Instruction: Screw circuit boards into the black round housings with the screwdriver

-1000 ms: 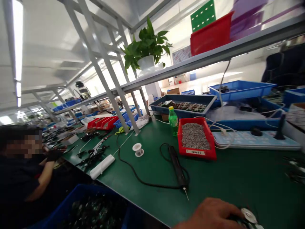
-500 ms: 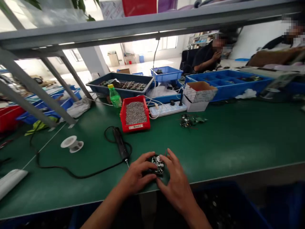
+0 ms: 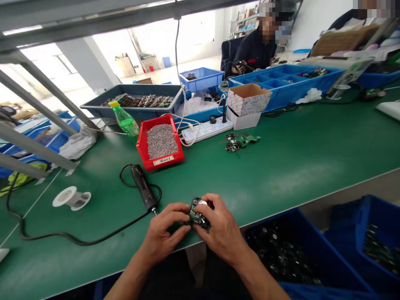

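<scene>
A small electronic assembly (image 3: 197, 211), black-framed with a green circuit board, is held between my two hands close to the bench's front edge. My left hand (image 3: 167, 227) grips its left side with fingertips and thumb. On the other side, my right hand (image 3: 218, 225) curls over the top and right, hiding part of it. Just left of my hands lies a black electric screwdriver (image 3: 143, 187), its bit pointing toward my left hand. Beyond it stands a red bin (image 3: 161, 162) full of small metal screws.
Around the green bench (image 3: 300, 158) are a solder spool (image 3: 70, 198), a green bottle (image 3: 125, 118), a power strip (image 3: 206, 129), loose circuit boards (image 3: 239, 141), a cardboard box (image 3: 248, 102) and a grey tray (image 3: 131, 108). Below sits a blue crate (image 3: 290, 250) of parts. A person (image 3: 259, 46) sits opposite.
The view has tilted down and turned right, showing more of the crates below. My right-hand fingers have shifted further over the assembly. The person opposite has lowered a hand from near the head.
</scene>
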`<action>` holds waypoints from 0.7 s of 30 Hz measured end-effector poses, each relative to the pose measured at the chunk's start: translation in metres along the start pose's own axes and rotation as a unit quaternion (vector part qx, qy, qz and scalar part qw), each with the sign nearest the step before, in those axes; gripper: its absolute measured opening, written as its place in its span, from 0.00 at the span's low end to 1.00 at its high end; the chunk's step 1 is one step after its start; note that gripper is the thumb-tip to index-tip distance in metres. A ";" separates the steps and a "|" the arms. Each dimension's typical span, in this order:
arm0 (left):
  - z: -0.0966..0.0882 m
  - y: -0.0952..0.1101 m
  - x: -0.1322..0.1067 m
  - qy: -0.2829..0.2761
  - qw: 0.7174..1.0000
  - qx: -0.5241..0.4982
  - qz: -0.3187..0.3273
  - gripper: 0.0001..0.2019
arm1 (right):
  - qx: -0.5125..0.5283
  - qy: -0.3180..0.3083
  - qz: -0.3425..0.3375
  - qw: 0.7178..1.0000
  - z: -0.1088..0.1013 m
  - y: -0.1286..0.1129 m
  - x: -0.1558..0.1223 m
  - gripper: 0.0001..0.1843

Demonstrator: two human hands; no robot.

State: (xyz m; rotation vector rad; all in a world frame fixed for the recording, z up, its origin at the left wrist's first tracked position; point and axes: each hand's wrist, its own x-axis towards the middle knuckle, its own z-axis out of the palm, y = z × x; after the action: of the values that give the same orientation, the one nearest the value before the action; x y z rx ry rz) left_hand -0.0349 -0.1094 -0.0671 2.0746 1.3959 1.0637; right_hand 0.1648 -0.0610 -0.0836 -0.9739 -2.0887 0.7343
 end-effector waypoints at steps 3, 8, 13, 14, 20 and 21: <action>0.000 0.000 0.001 -0.009 1.000 0.000 -0.020 0.07 | -0.010 0.000 -0.016 1.000 0.000 0.002 0.000 0.17; 0.001 -0.001 0.001 -0.020 0.999 -0.011 -0.042 0.07 | -0.018 0.008 -0.025 0.999 0.001 0.005 0.000 0.16; 0.004 -0.001 -0.001 -0.035 0.998 -0.013 -0.056 0.06 | -0.033 0.009 -0.016 0.999 0.004 0.006 0.000 0.15; 0.003 0.001 -0.001 -0.038 0.998 -0.010 -0.056 0.06 | -0.039 0.009 -0.015 0.999 0.005 0.006 0.000 0.15; -0.030 0.012 0.034 0.045 0.995 0.077 -0.037 0.15 | -0.039 0.007 0.003 0.999 0.004 0.001 0.003 0.18; -0.039 0.009 0.049 0.080 0.990 0.107 -0.043 0.13 | -0.030 0.008 0.009 0.999 0.004 0.001 0.004 0.20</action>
State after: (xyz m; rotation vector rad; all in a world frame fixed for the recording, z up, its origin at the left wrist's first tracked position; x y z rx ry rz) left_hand -0.0505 -0.0713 -0.0191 2.0910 1.7316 1.1067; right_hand 0.1604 -0.0579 -0.0847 -1.0306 -2.1005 0.6733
